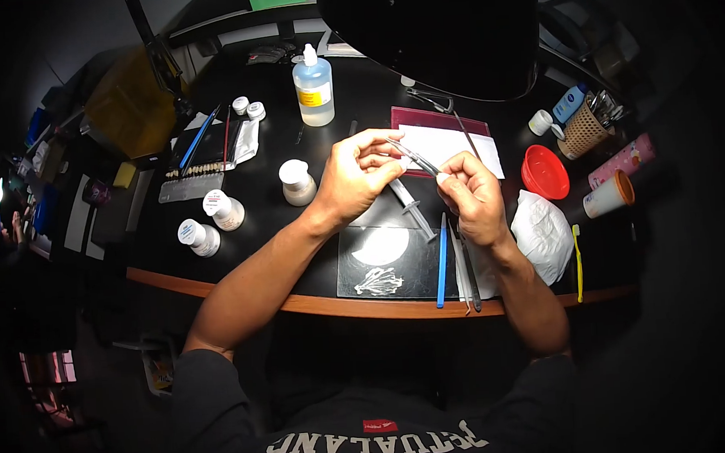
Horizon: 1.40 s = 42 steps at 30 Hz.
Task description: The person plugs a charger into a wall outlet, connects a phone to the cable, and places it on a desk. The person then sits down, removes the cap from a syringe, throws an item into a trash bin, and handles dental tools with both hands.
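Observation:
In the middle of the head view my right hand [472, 196] grips slim metal tweezers [418, 159], which slant up and left. My left hand [356, 173] is closed, with fingertips pinched around the tweezers' tips. Any small piece between those fingertips is too small to make out. Under the hands a clear syringe [412, 209] lies on the black desk. Close to it is a glass slab [352, 264] bearing smears of white paste [379, 281]. A blue-handled tool [442, 263] and a dark-handled tool [470, 274] lie below my right hand.
Left stand white-capped jars [297, 183] and a case of brushes [199, 157]. Behind are a dropper bottle [314, 89] and white paper [453, 146]. Right are a red bowl [545, 173], crumpled tissue [541, 238], yellow toothbrush [578, 264] and wicker holder [583, 133]. A dark lampshade [434, 34] hangs overhead.

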Each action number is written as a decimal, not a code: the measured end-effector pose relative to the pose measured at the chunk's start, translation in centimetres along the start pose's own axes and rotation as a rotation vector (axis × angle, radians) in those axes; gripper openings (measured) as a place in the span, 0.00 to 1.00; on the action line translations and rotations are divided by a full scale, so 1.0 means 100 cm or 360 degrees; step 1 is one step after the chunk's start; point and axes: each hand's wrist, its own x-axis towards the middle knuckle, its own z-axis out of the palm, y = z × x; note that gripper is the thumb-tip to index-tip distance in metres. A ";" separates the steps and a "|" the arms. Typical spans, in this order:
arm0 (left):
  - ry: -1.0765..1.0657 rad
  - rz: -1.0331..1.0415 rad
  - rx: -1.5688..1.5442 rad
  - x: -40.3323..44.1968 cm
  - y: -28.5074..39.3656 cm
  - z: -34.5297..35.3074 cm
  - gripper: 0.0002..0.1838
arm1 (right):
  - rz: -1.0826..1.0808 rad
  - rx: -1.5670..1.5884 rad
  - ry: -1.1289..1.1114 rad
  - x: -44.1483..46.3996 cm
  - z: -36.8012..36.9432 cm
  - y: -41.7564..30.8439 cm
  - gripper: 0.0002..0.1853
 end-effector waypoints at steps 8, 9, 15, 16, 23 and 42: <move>-0.0079 -0.0204 0.0199 -0.003 0.005 0.005 0.19 | -0.0003 -0.0009 0.0034 0.000 0.000 -0.002 0.02; -0.0092 -0.0158 0.0305 -0.004 0.003 0.006 0.19 | 0.0003 -0.0003 0.0038 0.000 -0.001 -0.002 0.02; 0.0006 0.0116 0.0696 -0.004 0.004 0.004 0.17 | -0.0038 0.0020 0.0104 0.001 0.000 -0.002 0.02; 0.0136 0.0449 0.0821 0.000 0.004 0.002 0.14 | -0.0043 0.0018 0.0102 0.001 -0.001 -0.002 0.02; 0.0903 0.1061 0.1758 0.011 0.049 -0.060 0.09 | -0.0095 0.0034 0.0124 0.004 -0.007 -0.004 0.03; 0.0672 0.0302 0.1683 0.154 0.009 -0.103 0.29 | -0.0246 0.0004 0.0351 0.023 -0.033 0.017 0.03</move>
